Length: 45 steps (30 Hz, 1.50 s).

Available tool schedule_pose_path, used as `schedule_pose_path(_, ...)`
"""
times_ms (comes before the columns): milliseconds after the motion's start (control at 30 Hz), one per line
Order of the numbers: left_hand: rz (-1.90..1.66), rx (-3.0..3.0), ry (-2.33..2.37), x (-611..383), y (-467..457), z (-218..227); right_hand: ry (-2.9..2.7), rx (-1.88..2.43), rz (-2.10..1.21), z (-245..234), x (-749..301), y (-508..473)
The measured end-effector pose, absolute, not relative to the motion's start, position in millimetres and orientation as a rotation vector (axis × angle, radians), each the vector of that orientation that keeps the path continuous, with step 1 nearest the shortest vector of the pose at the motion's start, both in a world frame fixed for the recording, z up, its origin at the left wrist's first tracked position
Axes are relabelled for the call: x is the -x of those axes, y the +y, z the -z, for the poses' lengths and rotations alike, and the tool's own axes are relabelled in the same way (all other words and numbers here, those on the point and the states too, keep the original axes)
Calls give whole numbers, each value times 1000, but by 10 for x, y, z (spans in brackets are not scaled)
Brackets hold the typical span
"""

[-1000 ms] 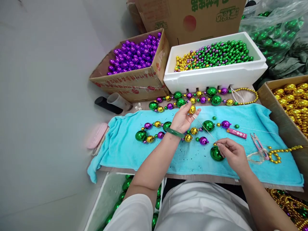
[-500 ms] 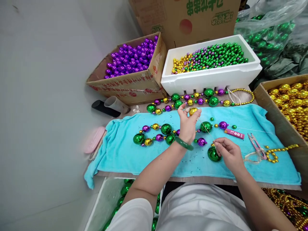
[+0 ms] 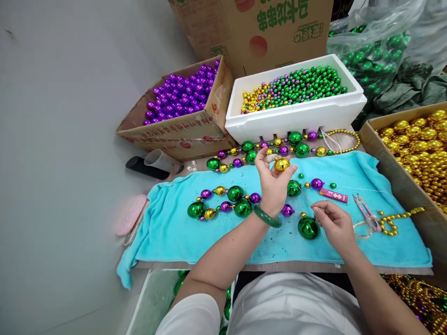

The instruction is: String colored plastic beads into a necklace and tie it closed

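left hand (image 3: 273, 186): raised over the towel, fingers curled, pinching one shiny gold ball (image 3: 281, 164) at the fingertips
right hand (image 3: 333, 224): nearly closed, pinching a thin needle (image 3: 303, 193) that slants up toward the gold ball, just beside one big glossy green ball (image 3: 308, 227)
towel (image 3: 216, 232): one, turquoise terry, fuzzy
bead boxes: two cardboard, purple (image 3: 178, 95) far left, gold (image 3: 415, 139) right; one white foam box (image 3: 296, 114) of mixed beads
snips (image 3: 365, 213): one pair, right

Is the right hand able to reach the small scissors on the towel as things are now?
Probably yes: the scissors lie on the turquoise towel just beside the right hand, nothing between, though its fingers pinch a thin needle.
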<state>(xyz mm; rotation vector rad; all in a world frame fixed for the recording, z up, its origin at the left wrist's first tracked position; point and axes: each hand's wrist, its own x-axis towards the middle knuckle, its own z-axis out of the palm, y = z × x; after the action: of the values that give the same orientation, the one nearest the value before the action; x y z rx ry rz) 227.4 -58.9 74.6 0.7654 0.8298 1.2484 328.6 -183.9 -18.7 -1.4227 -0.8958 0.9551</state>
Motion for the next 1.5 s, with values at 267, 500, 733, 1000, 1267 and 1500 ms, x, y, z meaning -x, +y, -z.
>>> schedule_pose_path(267,-858,-1140,671,-2265,-405,-586,-731,1370,-861,150,-3381,-1782)
schedule_pose_path(500,-467,-1852,930,-2454,291,-169,-655,1368,-752,99,-3512,-1758)
schedule_pose_path(733,-325,-1803,1030,-2700,342,41,-622,1351,-831,150,-3469,-1794)
schedule_pose_path(1000,-563,-820,720,-2342,284,-384,-683,1377,-870,204,-3495,-1878)
schedule_pose_path(1267,-604,-775,683,-2238,178,-511,-699,1397,-875,203,-3444,-1865)
schedule_pose_path(1500,-595,-861,618,-2200,163,-512,-707,1412,-886,202,-3437,-1865)
